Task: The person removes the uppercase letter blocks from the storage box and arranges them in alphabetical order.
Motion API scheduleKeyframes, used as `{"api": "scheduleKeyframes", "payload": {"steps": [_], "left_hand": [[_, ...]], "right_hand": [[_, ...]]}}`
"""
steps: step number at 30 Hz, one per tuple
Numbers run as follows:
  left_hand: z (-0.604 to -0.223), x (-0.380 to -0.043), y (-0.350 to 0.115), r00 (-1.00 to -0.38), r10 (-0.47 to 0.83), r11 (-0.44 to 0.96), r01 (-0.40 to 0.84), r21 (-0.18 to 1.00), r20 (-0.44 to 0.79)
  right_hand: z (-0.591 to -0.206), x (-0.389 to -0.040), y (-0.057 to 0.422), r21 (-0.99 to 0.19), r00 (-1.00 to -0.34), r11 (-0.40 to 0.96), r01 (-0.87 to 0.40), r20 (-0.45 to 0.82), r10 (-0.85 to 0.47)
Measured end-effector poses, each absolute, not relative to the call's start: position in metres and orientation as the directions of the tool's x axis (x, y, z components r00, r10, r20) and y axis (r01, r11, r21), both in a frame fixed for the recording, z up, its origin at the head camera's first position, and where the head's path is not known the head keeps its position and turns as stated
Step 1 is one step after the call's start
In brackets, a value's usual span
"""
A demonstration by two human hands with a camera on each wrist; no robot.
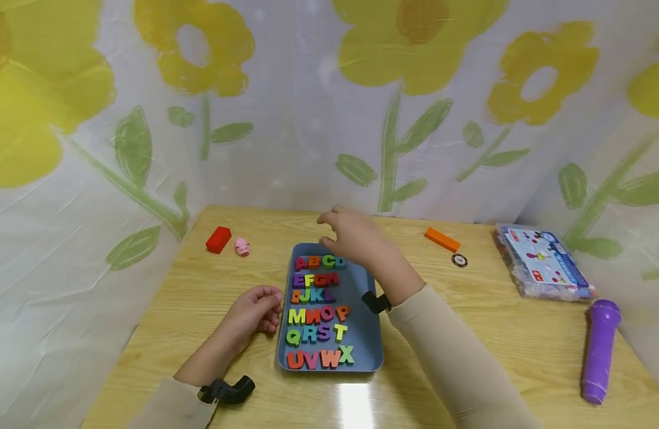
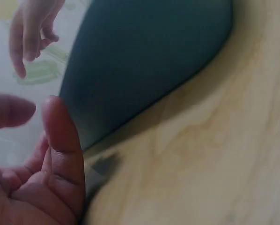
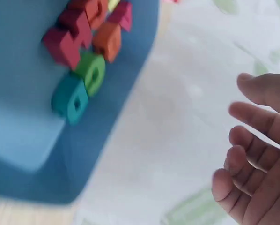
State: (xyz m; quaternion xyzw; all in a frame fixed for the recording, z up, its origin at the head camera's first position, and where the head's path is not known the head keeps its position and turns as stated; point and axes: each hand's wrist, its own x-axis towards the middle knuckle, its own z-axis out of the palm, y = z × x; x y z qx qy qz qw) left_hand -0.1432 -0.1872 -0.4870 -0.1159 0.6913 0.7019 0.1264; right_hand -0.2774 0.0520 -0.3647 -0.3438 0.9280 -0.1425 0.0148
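Note:
A blue tray (image 1: 364,333) on the table holds rows of colourful letters, from A at the far end to X (image 1: 346,354) at the near end. Over the tray's far end is my right hand (image 1: 356,237), its fingers spread a little and nothing between them. The right wrist view shows this hand (image 3: 261,154) beyond the tray's edge, near the teal D (image 3: 70,99) and green C (image 3: 91,74). Beside the tray's left edge rests my left hand (image 1: 254,313), loosely curled and holding nothing. Thumb and forefinger stand apart in the left wrist view.
A red block (image 1: 218,239) and a pink pig figure (image 1: 242,246) lie at the back left. To the right are an orange block (image 1: 442,239), a round black-and-white chip (image 1: 459,260), a clear pack with a printed card (image 1: 544,259) and a purple toy microphone (image 1: 601,351). A flowered curtain (image 1: 292,155) hangs behind.

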Motion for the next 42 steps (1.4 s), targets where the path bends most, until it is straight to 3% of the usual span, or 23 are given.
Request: {"api": "scheduleKeyframes", "payload": {"steps": [6, 12, 28, 42], "left_hand": [[-0.492, -0.145, -0.188, -0.949, 0.049, 0.024, -0.312, 0.950, -0.313], [-0.495, -0.143, -0.186, -0.955, 0.048, 0.036, -0.291, 0.956, -0.293], [-0.493, -0.142, -0.184, -0.956, 0.028, 0.064, -0.290, 0.955, -0.292], [-0.492, -0.141, -0.183, -0.957, 0.033, 0.075, -0.284, 0.956, -0.287]], "right_hand": [[-0.387, -0.289, 0.015, -0.240, -0.729, 0.732, -0.638, -0.119, -0.674], [-0.397, -0.289, -0.001, -0.219, -0.728, 0.757, -0.616, -0.208, -0.653], [-0.427, -0.298, -0.007, -0.196, -0.720, 0.758, -0.622, -0.238, -0.652], [-0.427, -0.298, -0.011, -0.200, -0.725, 0.771, -0.604, -0.264, -0.636]]}}
